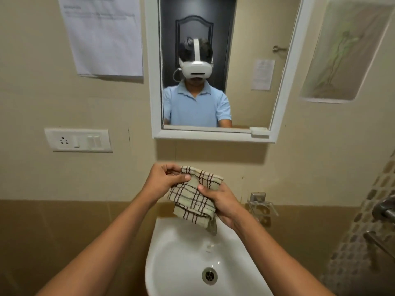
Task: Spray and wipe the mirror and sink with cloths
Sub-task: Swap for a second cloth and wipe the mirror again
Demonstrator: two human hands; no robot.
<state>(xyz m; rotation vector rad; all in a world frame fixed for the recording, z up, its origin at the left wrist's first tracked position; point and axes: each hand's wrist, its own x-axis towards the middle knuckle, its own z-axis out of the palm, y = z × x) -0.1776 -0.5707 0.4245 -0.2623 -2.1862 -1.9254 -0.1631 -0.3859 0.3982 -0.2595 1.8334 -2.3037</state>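
A beige cloth with dark checked lines hangs folded over the white sink, held by both hands. My left hand pinches its upper left corner. My right hand grips its right side from below. The tap is mostly hidden behind the cloth; only its spout tip shows. Above, a white-framed mirror on the wall reflects a person in a light blue shirt wearing a white headset. No spray bottle is in view.
A switch and socket plate sits on the wall at left, under a taped paper notice. A clear soap holder is mounted right of the sink. Metal pipe fittings and a wall niche are at right.
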